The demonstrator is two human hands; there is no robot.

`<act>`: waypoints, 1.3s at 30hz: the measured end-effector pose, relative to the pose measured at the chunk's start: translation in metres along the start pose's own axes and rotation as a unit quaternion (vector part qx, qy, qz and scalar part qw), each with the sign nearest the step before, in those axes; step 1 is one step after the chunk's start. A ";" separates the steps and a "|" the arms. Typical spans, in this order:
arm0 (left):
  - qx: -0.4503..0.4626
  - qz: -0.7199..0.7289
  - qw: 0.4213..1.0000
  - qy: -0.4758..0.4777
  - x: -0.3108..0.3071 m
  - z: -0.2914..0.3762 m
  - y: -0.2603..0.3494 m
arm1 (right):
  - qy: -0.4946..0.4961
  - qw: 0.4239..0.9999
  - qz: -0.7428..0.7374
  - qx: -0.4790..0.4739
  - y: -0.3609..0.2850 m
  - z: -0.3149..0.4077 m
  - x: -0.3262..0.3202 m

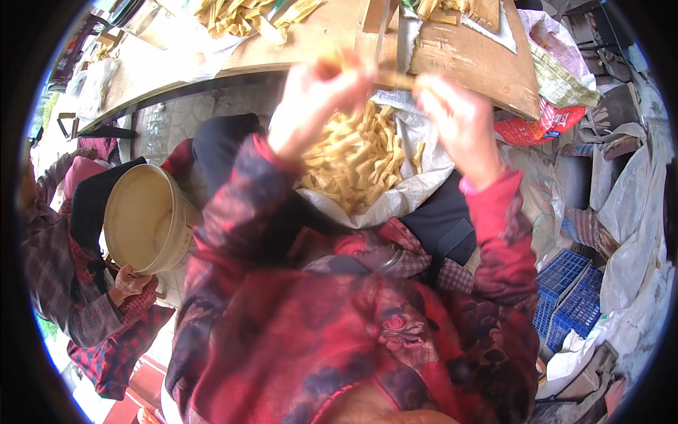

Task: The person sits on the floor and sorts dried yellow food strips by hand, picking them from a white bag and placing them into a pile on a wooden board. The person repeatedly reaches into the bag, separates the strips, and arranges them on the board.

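Observation:
My left hand (328, 95) is raised at the near edge of a wooden table (461, 58), its fingers closed on a yellowish strip, blurred by motion. To its right my right hand (455, 111) pinches the other end of what looks like the same yellowish strip (394, 80), stretched between both hands. Below them, between my knees, an open white woven sack (431, 185) holds a heap of knotted or folded yellowish strips (355, 159). The strips' material cannot be told for certain.
More yellowish strips (233, 16) lie on the table, beside a wooden upright (377, 21). At left a co-worker's hand (130, 283) holds a large plastic bucket (140, 217). Blue plastic crates (574, 302) and a red bag (540, 127) are at right.

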State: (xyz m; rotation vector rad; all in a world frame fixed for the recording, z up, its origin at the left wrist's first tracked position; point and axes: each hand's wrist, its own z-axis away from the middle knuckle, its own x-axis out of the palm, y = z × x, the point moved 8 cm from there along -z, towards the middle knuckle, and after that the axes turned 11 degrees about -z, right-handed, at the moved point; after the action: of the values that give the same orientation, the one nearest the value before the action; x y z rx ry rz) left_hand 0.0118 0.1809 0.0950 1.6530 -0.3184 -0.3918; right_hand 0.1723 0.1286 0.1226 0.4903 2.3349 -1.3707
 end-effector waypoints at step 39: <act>-0.134 0.089 0.964 -0.212 0.117 0.077 -0.072 | 0.161 0.975 -0.055 0.144 -0.006 0.104 0.020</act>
State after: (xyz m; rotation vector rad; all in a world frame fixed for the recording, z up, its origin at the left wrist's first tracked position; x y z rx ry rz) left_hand 0.0823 0.0706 0.0082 1.2551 -0.6979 -0.6251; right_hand 0.1675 0.0358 0.0709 0.7236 2.4536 -1.8145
